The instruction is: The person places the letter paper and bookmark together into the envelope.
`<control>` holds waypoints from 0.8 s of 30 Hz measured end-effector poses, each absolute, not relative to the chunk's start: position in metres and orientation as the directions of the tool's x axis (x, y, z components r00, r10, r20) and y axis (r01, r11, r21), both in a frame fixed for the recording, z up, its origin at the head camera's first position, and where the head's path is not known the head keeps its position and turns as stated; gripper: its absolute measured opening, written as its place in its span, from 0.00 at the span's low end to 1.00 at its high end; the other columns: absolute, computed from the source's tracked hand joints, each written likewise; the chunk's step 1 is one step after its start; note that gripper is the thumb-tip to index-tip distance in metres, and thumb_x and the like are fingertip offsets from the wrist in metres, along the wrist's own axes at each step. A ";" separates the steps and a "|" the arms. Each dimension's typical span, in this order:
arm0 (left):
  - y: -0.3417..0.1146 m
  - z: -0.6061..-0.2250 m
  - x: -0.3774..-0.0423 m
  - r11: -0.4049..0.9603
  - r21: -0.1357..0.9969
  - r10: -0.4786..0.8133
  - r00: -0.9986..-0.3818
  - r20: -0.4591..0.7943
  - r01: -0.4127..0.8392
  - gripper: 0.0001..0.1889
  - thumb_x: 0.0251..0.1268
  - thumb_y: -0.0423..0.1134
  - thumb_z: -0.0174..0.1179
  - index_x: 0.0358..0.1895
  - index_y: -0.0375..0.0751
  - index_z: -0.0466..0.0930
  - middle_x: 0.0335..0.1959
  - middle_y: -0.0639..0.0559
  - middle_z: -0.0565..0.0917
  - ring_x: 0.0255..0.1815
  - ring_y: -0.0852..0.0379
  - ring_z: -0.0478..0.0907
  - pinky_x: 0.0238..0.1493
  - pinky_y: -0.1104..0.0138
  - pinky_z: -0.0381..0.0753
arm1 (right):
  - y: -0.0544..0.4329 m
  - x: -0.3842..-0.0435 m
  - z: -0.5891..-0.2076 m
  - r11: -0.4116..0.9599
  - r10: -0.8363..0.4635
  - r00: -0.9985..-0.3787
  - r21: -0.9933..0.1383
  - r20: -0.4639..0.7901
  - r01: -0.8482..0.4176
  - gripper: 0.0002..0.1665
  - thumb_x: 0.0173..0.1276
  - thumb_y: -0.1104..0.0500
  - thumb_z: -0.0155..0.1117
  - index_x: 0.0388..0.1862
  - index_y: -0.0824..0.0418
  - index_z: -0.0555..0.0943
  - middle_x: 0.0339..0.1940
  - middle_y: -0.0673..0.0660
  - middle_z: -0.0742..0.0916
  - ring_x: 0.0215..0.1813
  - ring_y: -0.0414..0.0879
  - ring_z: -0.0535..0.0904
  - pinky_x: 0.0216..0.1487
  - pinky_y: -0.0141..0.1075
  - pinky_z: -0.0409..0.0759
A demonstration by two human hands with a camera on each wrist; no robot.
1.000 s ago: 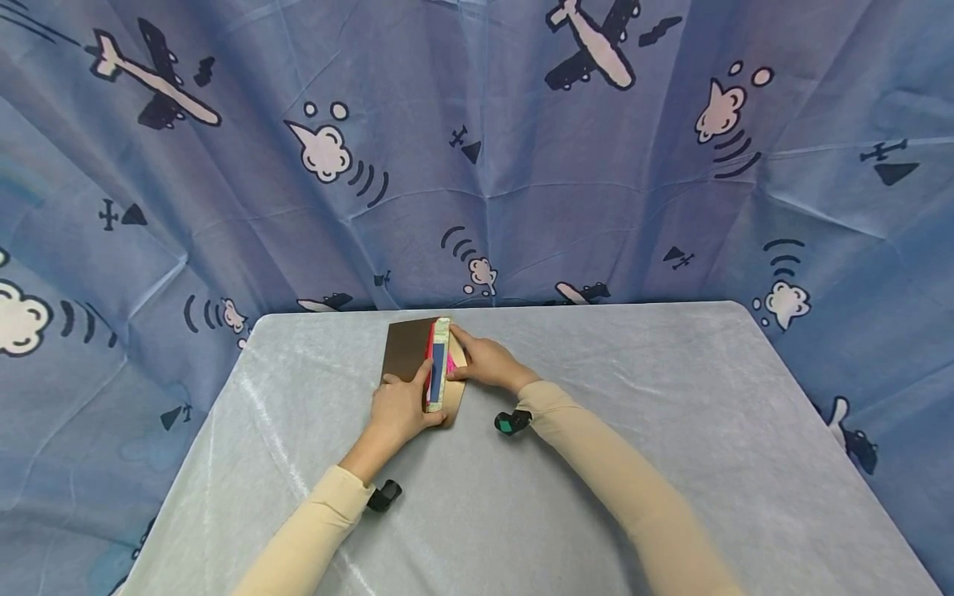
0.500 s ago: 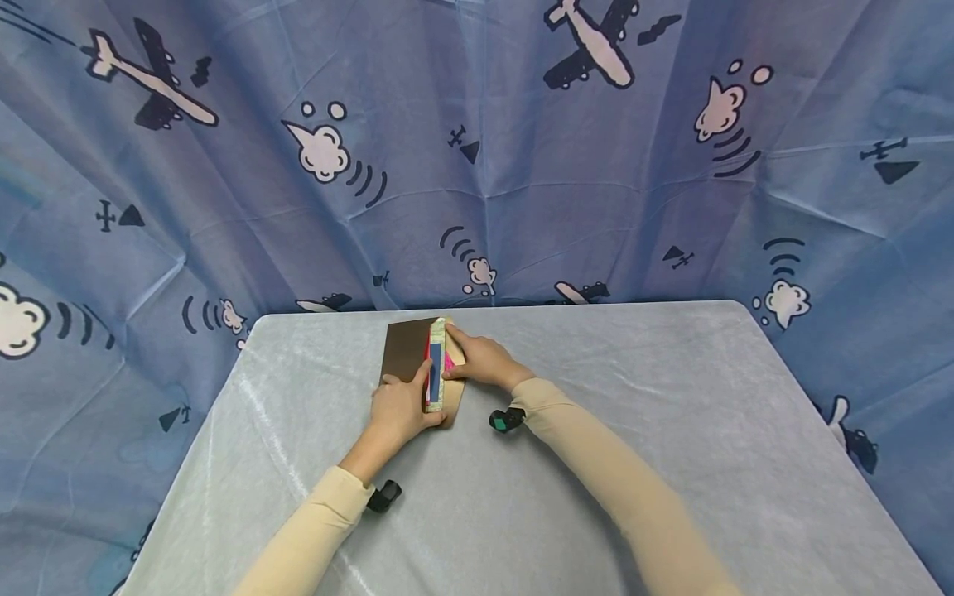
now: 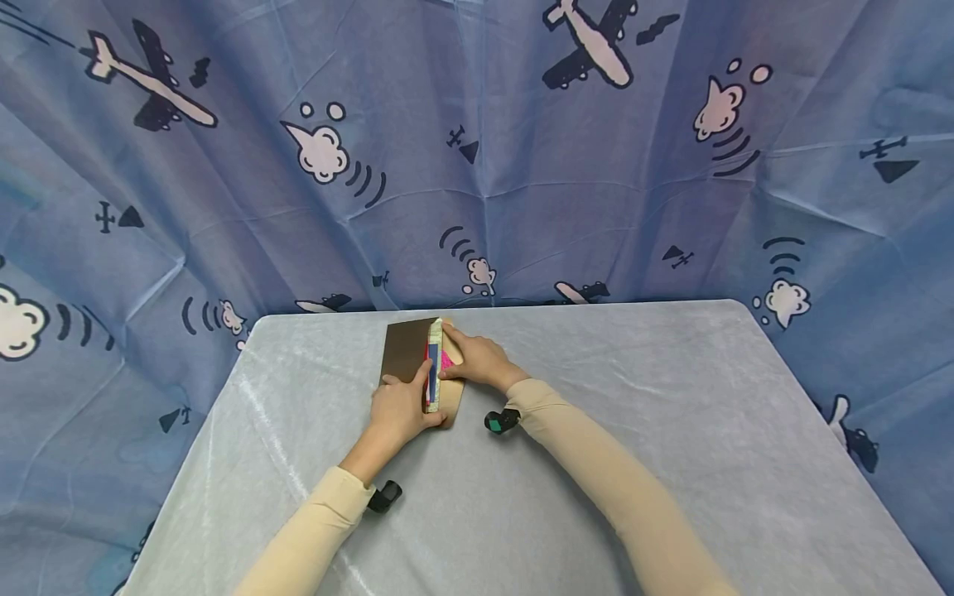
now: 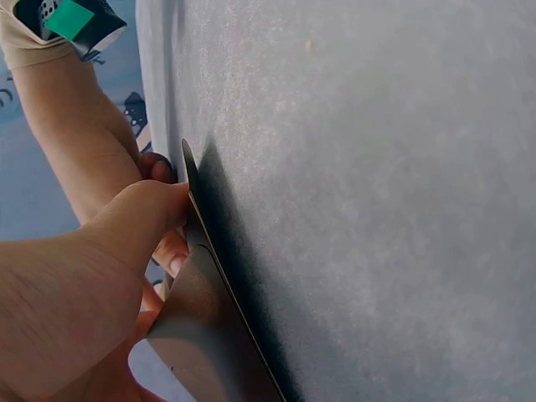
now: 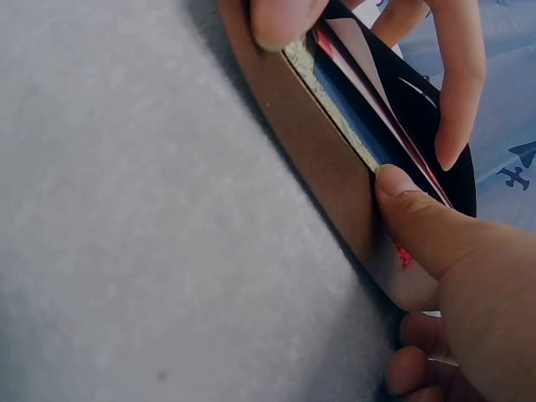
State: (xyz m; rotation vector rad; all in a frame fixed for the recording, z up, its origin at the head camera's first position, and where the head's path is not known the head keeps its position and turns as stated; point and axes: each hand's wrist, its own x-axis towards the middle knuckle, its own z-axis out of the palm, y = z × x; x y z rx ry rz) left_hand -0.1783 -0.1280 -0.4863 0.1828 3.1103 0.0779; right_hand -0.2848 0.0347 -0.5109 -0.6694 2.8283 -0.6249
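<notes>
A brown envelope-like case (image 3: 405,346) stands open along its mouth near the table's far edge. Inside it are a pale yellow patterned strip (image 5: 337,115), a dark blue strip and thin red and pink layers, whose exact kind I cannot tell. My left hand (image 3: 397,409) grips the case at its near end, thumb on the light flap and index finger along the mouth. At the far end my right hand (image 3: 479,362) holds the flap side, its thumb pressing beside the yellow strip in the right wrist view. A pink patch (image 3: 447,361) shows on the flap.
A grey cloth-covered table (image 3: 596,463) spreads around the hands. Behind it hangs a blue curtain (image 3: 417,215) printed with planes and clouds. A small black device is worn at each wrist.
My right hand has shifted slightly left, and the opening with the yellow strip looks narrower in the head view. The left hand and the case have stayed almost in place.
</notes>
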 end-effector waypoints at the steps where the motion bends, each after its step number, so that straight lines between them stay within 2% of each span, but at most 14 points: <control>1: -0.128 -0.486 -0.178 0.992 0.050 0.117 -0.993 -0.024 0.115 0.53 0.45 0.68 0.70 0.76 0.53 0.61 0.47 0.16 0.79 0.35 0.32 0.85 0.45 0.42 0.82 | 0.035 -0.285 -0.511 0.814 -0.458 -0.886 -0.433 -0.067 -0.388 0.61 0.54 0.34 0.73 0.81 0.44 0.52 0.47 0.60 0.88 0.37 0.49 0.79 0.34 0.40 0.74; 6: -0.128 -0.487 -0.179 0.993 0.046 0.110 -0.993 -0.035 0.108 0.53 0.45 0.68 0.70 0.76 0.53 0.60 0.51 0.14 0.77 0.36 0.31 0.85 0.47 0.41 0.82 | 0.033 -0.287 -0.512 0.822 -0.449 -0.890 -0.427 -0.077 -0.377 0.60 0.55 0.33 0.72 0.81 0.42 0.53 0.49 0.60 0.88 0.40 0.49 0.80 0.36 0.41 0.75; 11: -0.128 -0.487 -0.179 0.993 0.045 0.111 -0.993 -0.040 0.109 0.53 0.46 0.69 0.70 0.77 0.53 0.60 0.49 0.15 0.78 0.36 0.31 0.85 0.47 0.41 0.82 | 0.031 -0.287 -0.511 0.830 -0.435 -0.895 -0.426 -0.094 -0.359 0.59 0.55 0.32 0.71 0.81 0.40 0.53 0.51 0.59 0.87 0.41 0.50 0.80 0.36 0.41 0.75; 17: -0.129 -0.486 -0.179 0.993 0.039 0.114 -0.993 -0.040 0.113 0.53 0.46 0.69 0.69 0.77 0.54 0.60 0.50 0.15 0.78 0.37 0.31 0.85 0.46 0.42 0.82 | 0.030 -0.286 -0.511 0.836 -0.416 -0.904 -0.431 -0.095 -0.340 0.59 0.56 0.33 0.71 0.81 0.41 0.52 0.56 0.62 0.86 0.48 0.55 0.83 0.44 0.48 0.79; 24: -0.130 -0.485 -0.179 0.993 0.047 0.113 -0.993 -0.043 0.111 0.53 0.46 0.68 0.70 0.76 0.54 0.60 0.53 0.14 0.77 0.39 0.31 0.85 0.47 0.42 0.82 | 0.033 -0.286 -0.506 0.813 -0.440 -0.892 -0.468 -0.106 -0.345 0.55 0.60 0.33 0.67 0.81 0.42 0.54 0.61 0.62 0.84 0.52 0.56 0.82 0.50 0.50 0.79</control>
